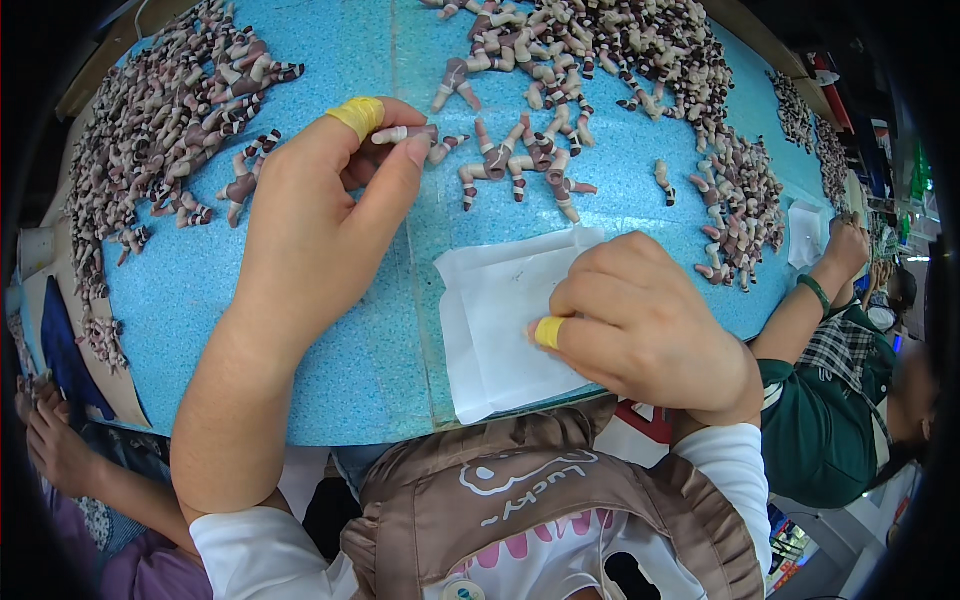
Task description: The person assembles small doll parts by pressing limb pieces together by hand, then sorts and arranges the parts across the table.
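My left hand [315, 215] is closed over the blue table, pinching a small doll body [402, 134] in grey-mauve and cream between thumb and fingers. Yellow tape wraps one finger. Just right of it lie several similar doll bodies [495, 162] with bent limbs, loosely grouped. My right hand [650, 320] is curled above a white paper tray [490, 320] with a folded rim, its fingertips pressed together near a second band of yellow tape. Whatever those fingertips may hold is hidden.
Large heaps of small doll parts lie at the far left [160, 130], far middle [640, 50] and right [740, 200]. A single part [664, 182] lies apart. Other people's hands show at the right edge [846, 248] and left edge [60, 445]. Another white paper [805, 235] lies at the right.
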### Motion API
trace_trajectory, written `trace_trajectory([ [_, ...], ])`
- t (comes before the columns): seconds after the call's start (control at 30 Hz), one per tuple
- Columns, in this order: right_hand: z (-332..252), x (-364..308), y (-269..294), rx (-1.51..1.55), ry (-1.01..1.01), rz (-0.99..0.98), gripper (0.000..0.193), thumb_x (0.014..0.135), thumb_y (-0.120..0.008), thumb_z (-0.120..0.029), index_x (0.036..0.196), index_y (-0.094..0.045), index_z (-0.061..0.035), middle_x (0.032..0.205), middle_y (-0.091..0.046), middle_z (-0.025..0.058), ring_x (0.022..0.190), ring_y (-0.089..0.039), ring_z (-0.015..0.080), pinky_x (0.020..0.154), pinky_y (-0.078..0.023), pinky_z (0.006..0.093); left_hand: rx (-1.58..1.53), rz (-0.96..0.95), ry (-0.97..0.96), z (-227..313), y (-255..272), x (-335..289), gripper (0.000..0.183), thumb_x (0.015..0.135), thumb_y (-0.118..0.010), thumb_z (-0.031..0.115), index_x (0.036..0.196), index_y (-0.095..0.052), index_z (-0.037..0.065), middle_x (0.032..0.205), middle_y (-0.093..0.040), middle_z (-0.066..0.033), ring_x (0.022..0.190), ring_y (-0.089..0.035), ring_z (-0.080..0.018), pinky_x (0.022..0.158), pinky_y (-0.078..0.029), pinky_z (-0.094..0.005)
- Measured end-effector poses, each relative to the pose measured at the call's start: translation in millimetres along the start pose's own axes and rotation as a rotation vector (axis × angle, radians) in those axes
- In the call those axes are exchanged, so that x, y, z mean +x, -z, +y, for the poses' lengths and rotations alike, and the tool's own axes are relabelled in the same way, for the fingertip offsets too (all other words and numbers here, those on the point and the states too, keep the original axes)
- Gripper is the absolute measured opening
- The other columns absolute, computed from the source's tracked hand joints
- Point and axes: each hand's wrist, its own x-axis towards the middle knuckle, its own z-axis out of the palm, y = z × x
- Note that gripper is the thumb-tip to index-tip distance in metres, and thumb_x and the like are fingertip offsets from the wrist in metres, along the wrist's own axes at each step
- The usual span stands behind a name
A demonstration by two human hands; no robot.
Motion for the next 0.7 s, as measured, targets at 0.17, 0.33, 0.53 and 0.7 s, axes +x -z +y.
trace_trajectory([
  [0.17, 5, 3, 8, 0.195, -0.016, 0.016, 0.013, 0.072, -0.076, -0.011, 0.082, -0.067, -0.0098, 0.083, -0.058, 0.0015, 0.078, -0.056, 0.0219, 0.071, -0.041, 0.0337, -0.144, 0.005, 0.037, 2, -1, -5, 0.020, 0.090, -0.063, 0.011, 0.105, -0.064, -0.001, 0.081, -0.065, -0.0028, 0.068, -0.054, -0.0062, 0.061, -0.045, -0.0213],
  [0.33, 16, -1, 19, 0.622, -0.109, 0.268, 0.020, 0.073, -0.078, -0.009, 0.093, -0.073, -0.0081, 0.090, -0.057, 0.0045, 0.083, -0.054, 0.0192, 0.074, -0.043, 0.0306, -0.491, -0.316, 0.304, 26, 2, -17, 0.027, 0.093, -0.060, 0.008, 0.116, -0.058, -0.004, 0.098, -0.065, -0.0051, 0.091, -0.059, -0.0102, 0.083, -0.046, -0.0243],
  [0.53, 14, 1, 9, 0.662, -0.147, 0.423, 0.022, 0.074, -0.078, -0.007, 0.096, -0.073, -0.0063, 0.096, -0.057, 0.0076, 0.085, -0.055, 0.0178, 0.073, -0.045, 0.0280, -0.412, -0.449, 0.227, 44, 0, -32, 0.021, 0.090, -0.063, 0.008, 0.108, -0.062, -0.003, 0.094, -0.065, -0.0049, 0.088, -0.059, -0.0108, 0.081, -0.046, -0.0255],
  [0.7, 12, 3, 5, 0.611, -0.141, 0.441, 0.024, 0.073, -0.077, -0.006, 0.096, -0.072, -0.0059, 0.096, -0.057, 0.0083, 0.086, -0.056, 0.0186, 0.072, -0.046, 0.0288, -0.427, -0.432, 0.152, 46, -1, -35, 0.020, 0.088, -0.064, 0.006, 0.106, -0.063, -0.003, 0.092, -0.066, -0.0051, 0.086, -0.060, -0.0104, 0.077, -0.046, -0.0253],
])
